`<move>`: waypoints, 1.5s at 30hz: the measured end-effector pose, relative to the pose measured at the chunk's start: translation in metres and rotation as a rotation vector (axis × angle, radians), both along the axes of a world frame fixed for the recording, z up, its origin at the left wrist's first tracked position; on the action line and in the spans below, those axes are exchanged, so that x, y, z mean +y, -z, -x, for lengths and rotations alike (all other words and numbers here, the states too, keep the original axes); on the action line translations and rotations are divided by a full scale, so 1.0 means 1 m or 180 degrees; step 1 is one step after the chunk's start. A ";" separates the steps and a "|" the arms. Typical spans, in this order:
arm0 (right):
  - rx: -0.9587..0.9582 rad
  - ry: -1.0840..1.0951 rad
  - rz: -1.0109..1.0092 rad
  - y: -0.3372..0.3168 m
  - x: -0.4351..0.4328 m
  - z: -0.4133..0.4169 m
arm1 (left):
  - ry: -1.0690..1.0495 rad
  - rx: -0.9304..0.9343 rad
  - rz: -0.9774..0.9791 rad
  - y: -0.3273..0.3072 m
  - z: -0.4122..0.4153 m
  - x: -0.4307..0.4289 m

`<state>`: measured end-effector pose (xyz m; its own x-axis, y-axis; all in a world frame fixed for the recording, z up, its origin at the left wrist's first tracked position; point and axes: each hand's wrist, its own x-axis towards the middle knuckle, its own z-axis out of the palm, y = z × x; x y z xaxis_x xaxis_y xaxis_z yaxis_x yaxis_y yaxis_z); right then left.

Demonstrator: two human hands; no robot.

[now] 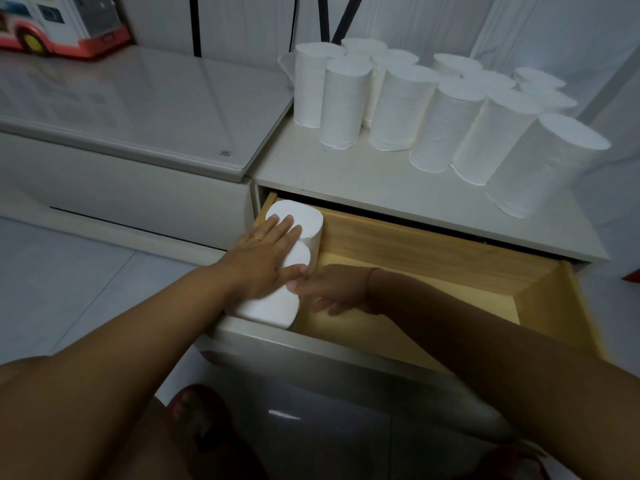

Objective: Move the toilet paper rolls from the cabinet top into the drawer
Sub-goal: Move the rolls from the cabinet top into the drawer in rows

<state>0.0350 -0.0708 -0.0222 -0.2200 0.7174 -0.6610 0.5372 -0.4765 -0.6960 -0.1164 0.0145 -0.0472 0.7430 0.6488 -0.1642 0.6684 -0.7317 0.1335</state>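
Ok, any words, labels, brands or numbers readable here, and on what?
None legible.
Small mark at the corner of the glass top: too small to read.
Graphics on the toy vehicle: blurred, unreadable.
Toilet paper rolls and drawer: no print visible.

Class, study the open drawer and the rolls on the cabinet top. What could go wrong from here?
The rolls in the drawer stand upright under the left hand, reaching about its rim; they might snag on closing. The nearest roll on the cabinet top stands close to its front edge; a knock could topple it.
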 end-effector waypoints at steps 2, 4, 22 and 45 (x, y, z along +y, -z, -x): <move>-0.0862 -0.0143 -0.1020 -0.015 0.005 -0.015 | 0.0086 -0.0113 -0.0069 0.000 -0.005 -0.003; -0.1267 0.0150 -0.1816 -0.031 0.010 -0.030 | 0.0147 -0.0186 -0.0087 0.000 -0.013 -0.005; -0.2736 0.0455 -0.3363 -0.090 0.163 -0.129 | 0.0144 -0.0277 -0.0241 0.019 -0.024 0.002; -0.3248 0.0163 -0.3024 -0.118 0.222 -0.139 | 0.0228 -0.0287 -0.0310 0.023 -0.032 0.023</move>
